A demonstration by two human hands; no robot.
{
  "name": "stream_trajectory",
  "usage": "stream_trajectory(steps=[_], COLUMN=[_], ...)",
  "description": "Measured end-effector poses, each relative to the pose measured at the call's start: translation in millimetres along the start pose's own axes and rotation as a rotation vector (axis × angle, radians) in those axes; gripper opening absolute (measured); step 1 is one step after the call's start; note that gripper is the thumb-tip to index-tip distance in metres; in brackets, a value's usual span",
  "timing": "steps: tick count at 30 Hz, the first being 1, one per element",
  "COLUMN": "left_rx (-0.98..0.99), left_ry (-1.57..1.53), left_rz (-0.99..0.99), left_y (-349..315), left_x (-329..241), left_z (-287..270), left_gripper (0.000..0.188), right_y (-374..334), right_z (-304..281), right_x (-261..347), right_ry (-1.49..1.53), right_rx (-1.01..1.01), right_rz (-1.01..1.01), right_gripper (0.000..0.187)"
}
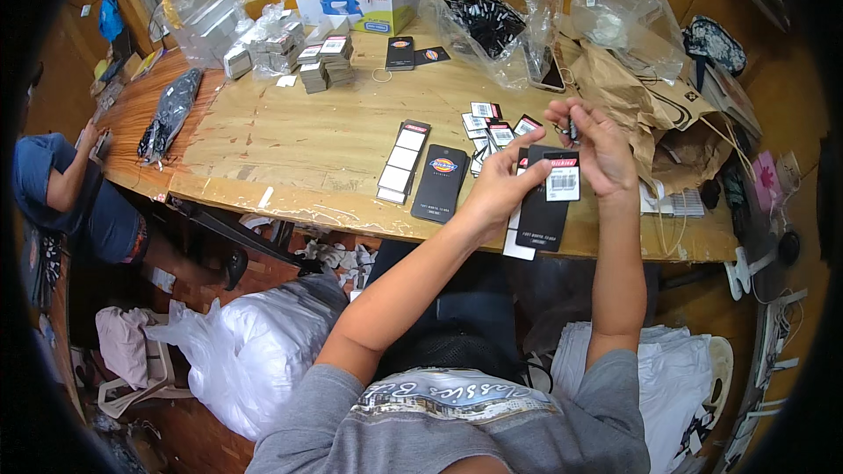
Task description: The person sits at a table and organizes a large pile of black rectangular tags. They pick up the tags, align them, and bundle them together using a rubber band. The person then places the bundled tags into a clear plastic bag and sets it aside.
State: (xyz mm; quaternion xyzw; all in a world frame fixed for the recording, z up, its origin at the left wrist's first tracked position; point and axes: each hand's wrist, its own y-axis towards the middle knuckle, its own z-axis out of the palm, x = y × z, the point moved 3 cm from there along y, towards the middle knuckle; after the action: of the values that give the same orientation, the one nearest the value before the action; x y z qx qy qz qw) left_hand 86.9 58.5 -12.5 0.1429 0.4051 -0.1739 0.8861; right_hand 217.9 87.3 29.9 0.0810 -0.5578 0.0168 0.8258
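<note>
My left hand (502, 183) grips a few hang tags over the table's near edge. Among them are a long black hang tag (541, 226), a small white barcode tag (563, 184) lying over its upper part, and a white-panelled tag partly hidden behind. Just above them, my right hand (606, 151) is closed in a pinch on a small black piece (573, 130), perhaps a tag string. A pile of black hang tags (440, 184) lies left of my hands, beside a pile of white-panelled tags (404, 162). Small barcode tags (500, 133) are scattered just beyond my left hand.
Farther back stand bundled small tags (326, 61), a white box (358, 4) holding black strings, and a clear bag (492, 22) of black strings. A brown paper bag (654, 105) sits at right, near a phone (549, 70). Another person (66, 180) sits at far left.
</note>
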Motion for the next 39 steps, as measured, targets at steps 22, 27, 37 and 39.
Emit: stream_trajectory(steps=[22, 27, 37, 39], left_rx=[-0.188, -0.271, -0.447, -0.426], left_ry=[0.207, 0.339, 0.695, 0.724], left_rz=[0.053, 0.347, 0.662, 0.692], left_y=[-34.0, -38.2, -47.1, -47.8], left_x=[-18.8, -50.2, -57.2, -57.5], left_z=[-30.7, -33.0, -20.8, -18.1], left_gripper=[0.025, 0.016, 0.021, 0.020], right_y=[-5.0, -28.0, -38.5, -38.1], right_z=[9.3, 41.3, 64.1, 63.1], right_x=[40.0, 25.7, -18.7, -22.2], right_ry=[0.084, -0.461, -0.539, -0.483], right_rx=[-0.049, -0.077, -0.046, -0.043], right_rz=[-0.347, -0.335, -0.374, -0.378], right_gripper=[0.013, 0.003, 0.006, 0.007])
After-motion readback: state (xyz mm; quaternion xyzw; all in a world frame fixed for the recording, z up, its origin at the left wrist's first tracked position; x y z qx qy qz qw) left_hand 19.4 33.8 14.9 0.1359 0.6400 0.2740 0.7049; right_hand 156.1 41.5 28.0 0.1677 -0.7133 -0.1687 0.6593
